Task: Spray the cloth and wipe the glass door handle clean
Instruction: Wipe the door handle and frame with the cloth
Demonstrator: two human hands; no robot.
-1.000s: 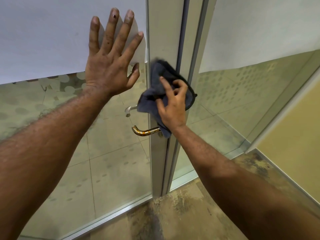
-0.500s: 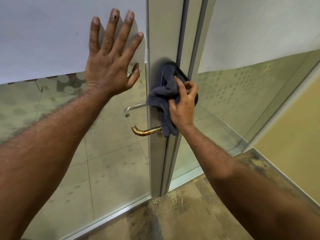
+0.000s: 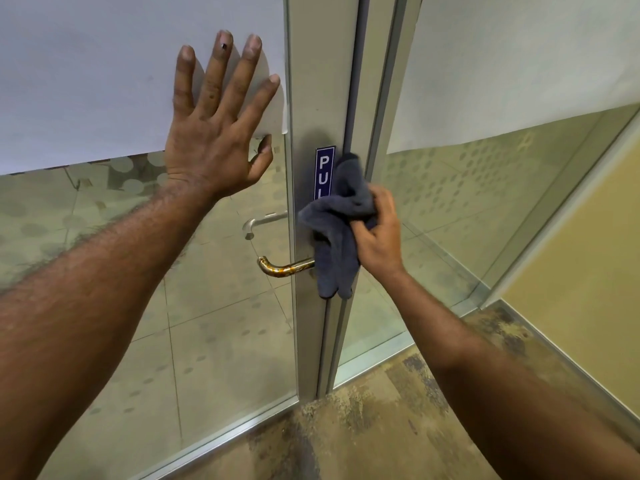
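My right hand (image 3: 375, 237) grips a bunched dark grey cloth (image 3: 337, 223) and presses it against the metal door stile, just above the root of the brass-coloured lever handle (image 3: 282, 268). The cloth hangs down over the handle's inner end and covers the lower part of a blue "PULL" sign (image 3: 324, 168). My left hand (image 3: 214, 133) lies flat with fingers spread on the glass door (image 3: 207, 341), up and to the left of the handle. A second, silver handle (image 3: 259, 221) shows through the glass on the far side.
A grey metal door frame (image 3: 318, 81) runs vertically between two glass panels with white frosted film on top. A fixed glass panel (image 3: 467, 202) stands to the right, then a yellow wall (image 3: 588, 271). Stained brown floor (image 3: 363, 427) lies below.
My right hand has slid the cloth to the right and slightly down across the stile, uncovering the blue sign. The left hand has stayed flat on the glass.
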